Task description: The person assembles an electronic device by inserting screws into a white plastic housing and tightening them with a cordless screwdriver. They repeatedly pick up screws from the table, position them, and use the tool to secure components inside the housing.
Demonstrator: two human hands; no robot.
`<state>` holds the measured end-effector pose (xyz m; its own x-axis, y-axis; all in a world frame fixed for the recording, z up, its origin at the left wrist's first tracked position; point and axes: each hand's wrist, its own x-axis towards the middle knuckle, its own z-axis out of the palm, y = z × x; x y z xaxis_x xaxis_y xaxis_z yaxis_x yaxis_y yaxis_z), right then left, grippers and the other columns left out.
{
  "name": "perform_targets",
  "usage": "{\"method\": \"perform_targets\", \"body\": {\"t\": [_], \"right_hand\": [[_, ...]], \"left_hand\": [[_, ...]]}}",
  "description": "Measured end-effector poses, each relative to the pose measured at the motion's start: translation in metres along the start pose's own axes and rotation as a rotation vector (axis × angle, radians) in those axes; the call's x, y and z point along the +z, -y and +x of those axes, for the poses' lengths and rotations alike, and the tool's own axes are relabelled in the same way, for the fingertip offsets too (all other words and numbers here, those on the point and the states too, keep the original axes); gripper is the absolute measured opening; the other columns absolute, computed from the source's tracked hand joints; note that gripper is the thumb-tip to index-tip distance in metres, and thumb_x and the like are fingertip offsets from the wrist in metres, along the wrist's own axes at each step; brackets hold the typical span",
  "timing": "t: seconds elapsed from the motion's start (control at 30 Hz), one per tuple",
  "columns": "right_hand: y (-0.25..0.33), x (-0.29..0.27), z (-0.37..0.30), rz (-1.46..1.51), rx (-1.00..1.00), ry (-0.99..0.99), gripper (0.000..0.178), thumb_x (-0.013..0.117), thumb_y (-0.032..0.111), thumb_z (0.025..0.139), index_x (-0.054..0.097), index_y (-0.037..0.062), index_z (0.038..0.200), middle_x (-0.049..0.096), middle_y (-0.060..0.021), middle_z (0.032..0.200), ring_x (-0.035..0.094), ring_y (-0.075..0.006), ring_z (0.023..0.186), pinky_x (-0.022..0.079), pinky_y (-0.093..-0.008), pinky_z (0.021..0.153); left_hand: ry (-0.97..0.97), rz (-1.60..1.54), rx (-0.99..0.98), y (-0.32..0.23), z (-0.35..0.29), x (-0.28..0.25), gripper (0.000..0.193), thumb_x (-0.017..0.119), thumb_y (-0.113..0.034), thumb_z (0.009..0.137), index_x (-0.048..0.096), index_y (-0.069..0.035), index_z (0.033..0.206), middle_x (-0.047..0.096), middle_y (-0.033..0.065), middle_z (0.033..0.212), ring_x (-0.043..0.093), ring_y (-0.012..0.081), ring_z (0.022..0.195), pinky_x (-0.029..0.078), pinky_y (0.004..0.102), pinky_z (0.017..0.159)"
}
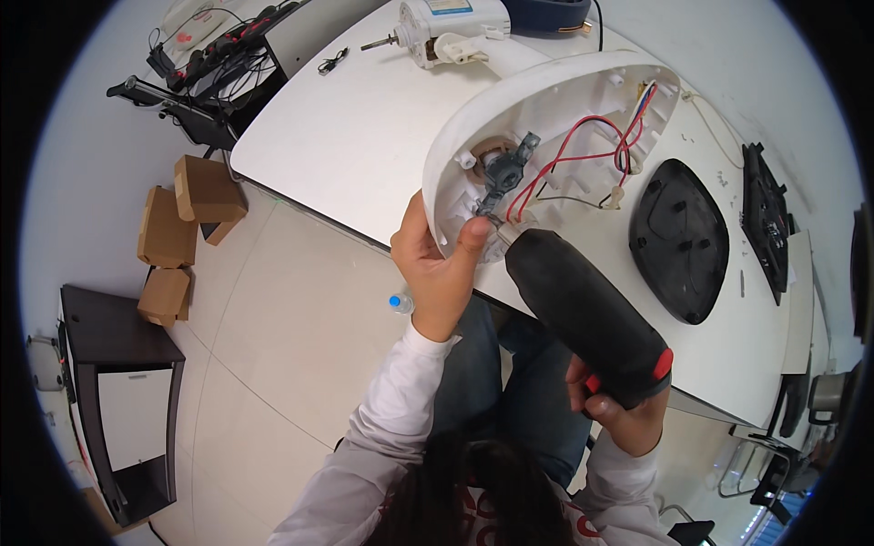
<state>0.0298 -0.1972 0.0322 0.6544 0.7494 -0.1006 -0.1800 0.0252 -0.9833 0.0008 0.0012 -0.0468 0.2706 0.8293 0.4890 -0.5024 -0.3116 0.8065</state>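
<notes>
My left hand (435, 259) grips the lower left rim of a white plastic fan base shell (446, 146), tilted with its hollow underside toward me. Inside it sits a dark grey plastic bracket (505, 171), beside loose red wires (583, 159). My right hand (630, 420) is wrapped round the handle end of a black electric screwdriver (583, 305) with red buttons. The tool's tip points into the shell near the bracket's lower end, close to my left thumb; whether it touches a screw is hidden. A black base cover (678, 241) lies on the table to the right.
A white fan motor (455, 27) with a metal shaft rests at the table's far side, joined to the shell's neck. A small black cable (333, 62) and a black tray (765, 218) lie on the white table (337, 136). Cardboard boxes (168, 227) and a bottle (401, 303) stand on the floor.
</notes>
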Motion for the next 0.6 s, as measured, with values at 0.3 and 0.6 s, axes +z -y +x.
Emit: {"method": "perform_targets", "body": {"t": [0.3, 0.6], "right_hand": [[0.010, 0.008, -0.002, 0.015, 0.005, -0.060, 0.047, 0.076, 0.012, 0.062, 0.051, -0.0043, 0.098, 0.059, -0.0096, 0.080, 0.056, -0.0146, 0.073, 0.043, -0.0262, 0.070], [-0.011, 0.022, -0.020, -0.194, -0.025, -0.122, 0.055, 0.078, 0.018, 0.065, 0.047, -0.0057, 0.103, 0.061, -0.0070, 0.074, 0.059, -0.0138, 0.068, 0.046, -0.0257, 0.065]], "left_hand": [[-0.005, 0.002, -0.006, -0.001, 0.000, 0.000, 0.046, 0.071, -0.031, 0.075, 0.057, 0.003, 0.101, 0.060, 0.0037, 0.083, 0.052, 0.0099, 0.075, 0.041, 0.0217, 0.069], [0.030, -0.057, -0.052, -0.004, 0.000, -0.001, 0.044, 0.070, -0.025, 0.076, 0.056, 0.004, 0.106, 0.061, 0.0051, 0.086, 0.053, 0.0101, 0.077, 0.042, 0.0220, 0.071]]}}
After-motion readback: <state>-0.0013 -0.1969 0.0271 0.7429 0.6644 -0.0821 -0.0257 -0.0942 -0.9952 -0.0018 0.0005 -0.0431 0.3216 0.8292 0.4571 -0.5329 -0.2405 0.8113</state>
